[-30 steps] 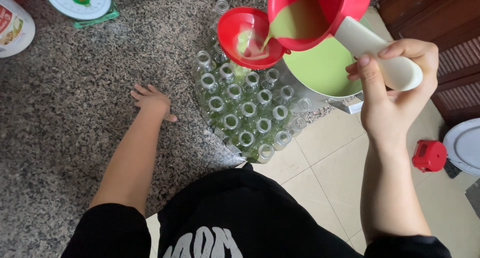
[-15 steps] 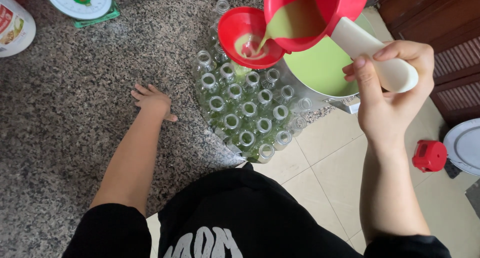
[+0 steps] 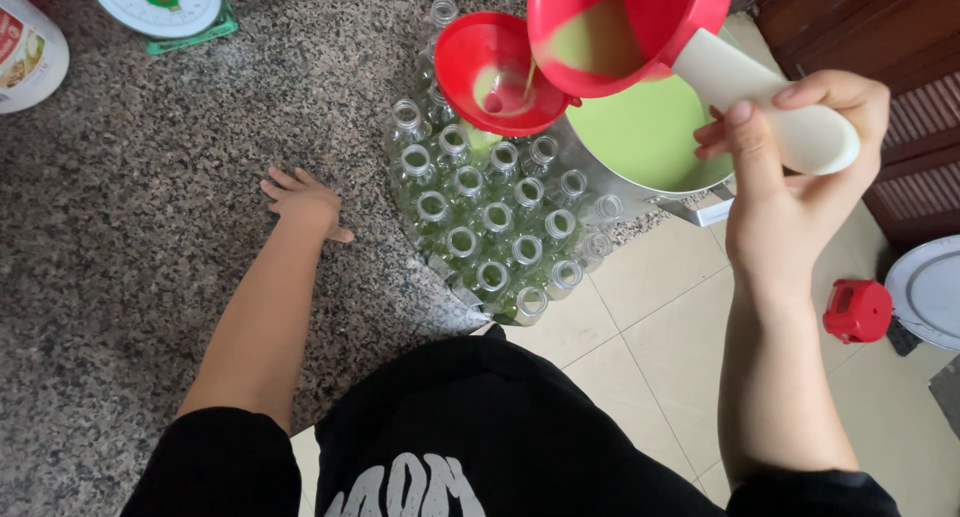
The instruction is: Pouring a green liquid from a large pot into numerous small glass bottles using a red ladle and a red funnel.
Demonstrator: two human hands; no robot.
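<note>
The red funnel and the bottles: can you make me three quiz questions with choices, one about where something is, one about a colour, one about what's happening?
1. Where does the red funnel sit?
A on a bottle
B on the floor
C on the scale

2. What colour is the liquid in the pot?
A blue
B light green
C brown

3. What is the left hand doing?
A gripping a bottle
B holding the scoop
C resting flat on the counter

Answers: 1 A, it stands atop the clear bottles. 2 B, the surface looks pale green. 3 C, only the right hand holds the red scoop, which is pouring.
</note>
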